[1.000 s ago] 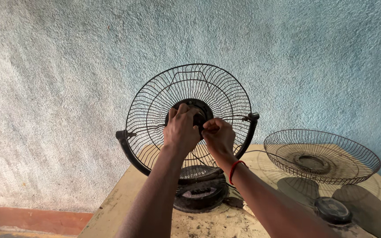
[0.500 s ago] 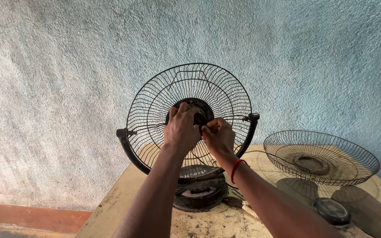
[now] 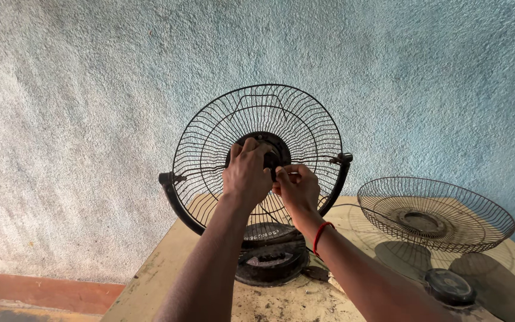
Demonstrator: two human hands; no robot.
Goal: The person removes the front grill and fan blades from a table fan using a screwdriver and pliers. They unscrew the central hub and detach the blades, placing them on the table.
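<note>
A black table fan stands on a table, its rear wire guard [image 3: 210, 137] upright in a curved black yoke [image 3: 177, 206] over a round black base [image 3: 269, 262]. My left hand [image 3: 247, 173] lies over the dark motor hub [image 3: 272, 146] at the guard's middle, fingers curled on it. My right hand [image 3: 298, 189], with a red thread at the wrist, pinches at a small part just right of the hub; the part itself is hidden by my fingers.
A loose front wire guard [image 3: 436, 211] lies dish-like on the worn yellowish table [image 3: 156, 274] to the right. A small round black cap [image 3: 450, 286] sits in front of it. A rough pale-blue wall [image 3: 90, 89] stands close behind.
Both hands stay at the hub with only small finger shifts. The fan has not moved.
</note>
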